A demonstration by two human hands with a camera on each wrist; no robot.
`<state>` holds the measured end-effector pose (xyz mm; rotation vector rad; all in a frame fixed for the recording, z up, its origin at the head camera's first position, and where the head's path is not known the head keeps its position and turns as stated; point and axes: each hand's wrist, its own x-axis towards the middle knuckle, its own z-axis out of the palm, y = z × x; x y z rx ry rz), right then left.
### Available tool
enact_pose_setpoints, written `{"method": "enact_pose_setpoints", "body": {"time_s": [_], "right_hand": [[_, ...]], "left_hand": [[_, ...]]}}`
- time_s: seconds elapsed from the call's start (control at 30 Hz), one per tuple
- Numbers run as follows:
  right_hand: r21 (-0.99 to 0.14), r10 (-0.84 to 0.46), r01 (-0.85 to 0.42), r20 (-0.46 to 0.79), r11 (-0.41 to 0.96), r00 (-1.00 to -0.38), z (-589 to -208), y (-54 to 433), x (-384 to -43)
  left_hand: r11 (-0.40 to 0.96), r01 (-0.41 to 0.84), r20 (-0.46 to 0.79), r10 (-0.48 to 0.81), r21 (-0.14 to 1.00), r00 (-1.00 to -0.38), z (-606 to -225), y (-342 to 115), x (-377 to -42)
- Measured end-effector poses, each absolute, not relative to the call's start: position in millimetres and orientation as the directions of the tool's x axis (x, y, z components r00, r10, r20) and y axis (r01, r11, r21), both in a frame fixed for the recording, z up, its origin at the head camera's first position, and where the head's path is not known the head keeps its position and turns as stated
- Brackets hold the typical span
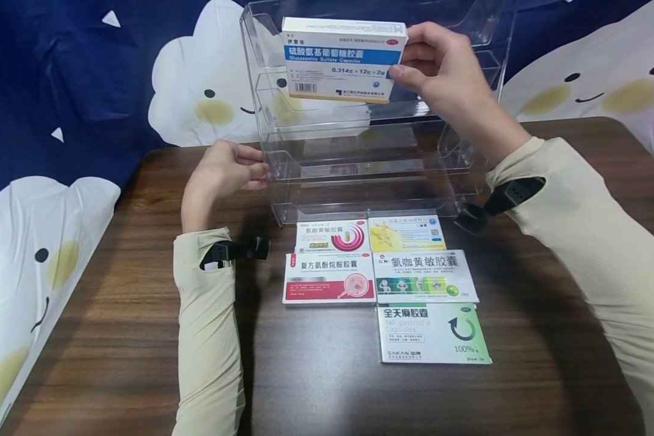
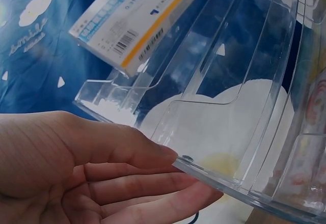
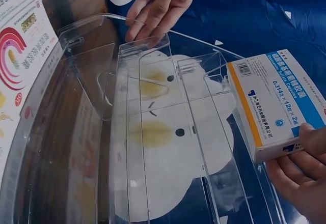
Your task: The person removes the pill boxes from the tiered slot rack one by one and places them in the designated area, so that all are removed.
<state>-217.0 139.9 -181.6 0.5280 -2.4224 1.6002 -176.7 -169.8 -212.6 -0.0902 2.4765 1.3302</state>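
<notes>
In the head view my right hand (image 1: 447,69) holds a white and blue medicine box (image 1: 343,63) by its right end, thumb on the front and fingers behind. The box is held up over the top tier of a clear plastic tiered rack (image 1: 360,136), its printed front facing me. My left hand (image 1: 226,166) is at the rack's left side. In the left wrist view the thumb (image 2: 153,152) lies on one side of the rack's edge and the fingers are on the other, pinching it. The held box (image 3: 277,102) shows near the rack's top in the right wrist view.
Several medicine boxes lie flat before the rack: a pink-ringed box (image 1: 332,236), a yellow and white box (image 1: 406,233), a red and white box (image 1: 329,278), a green-striped box (image 1: 425,277) and a green box (image 1: 433,333). A blue cloud-patterned cloth (image 1: 87,72) hangs behind the wooden table (image 1: 114,290).
</notes>
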Motion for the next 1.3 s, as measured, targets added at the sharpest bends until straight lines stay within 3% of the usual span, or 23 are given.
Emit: {"method": "enact_pose_setpoints", "body": {"time_s": [0.37, 0.7, 0.97, 1.3], "right_hand": [[-0.817, -0.254, -0.471, 0.403, 0.334, -0.879, -199, 159, -198], [-0.848, -0.282, -0.509, 0.456, 0.149, -0.844, -229, 174, -168], [-0.829, -0.362, -0.438, 0.312, 0.347, -0.878, -258, 175, -113], [-0.888, -0.476, -0.338, 0.162, 0.311, -0.864, -275, 164, -67]], "left_hand": [[0.559, -0.197, -0.301, 0.099, 0.806, -0.948, -214, -171, -176], [0.57, -0.203, -0.307, 0.091, 0.796, -0.947, -212, -170, -176], [0.554, -0.208, -0.31, 0.096, 0.806, -0.946, -212, -167, -179], [0.528, -0.189, -0.296, 0.125, 0.828, -0.947, -213, -169, -179]]}}
